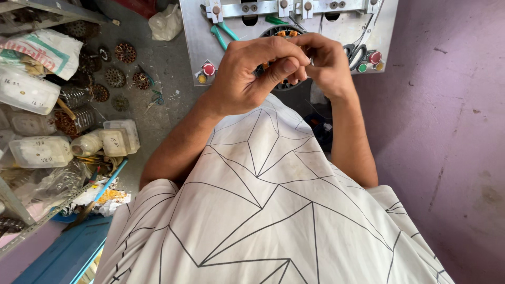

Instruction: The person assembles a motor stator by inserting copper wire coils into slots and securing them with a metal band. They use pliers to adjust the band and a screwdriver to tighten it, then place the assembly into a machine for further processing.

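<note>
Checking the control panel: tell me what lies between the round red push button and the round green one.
In the head view, both hands and the round wound stator lie between them.

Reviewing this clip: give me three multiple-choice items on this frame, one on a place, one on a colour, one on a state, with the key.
1. Where do the white plastic jars lie?
A. on the floor at the picture's left
B. on the metal panel
C. against the purple wall

2. What colour are the handles of the pliers on the metal panel?
A. yellow
B. green
C. black

3. How do the left hand and right hand stand?
A. spread flat and far apart
B. at the person's sides
C. brought together, fingers pinched in front of the round wound part

Key: 1 A, the jars lie among the clutter left of the person's arm. 2 B, green handles show at the panel's top left. 3 C, the fingertips of both hands meet over the copper-coloured windings; what they pinch is too small to tell.
</note>
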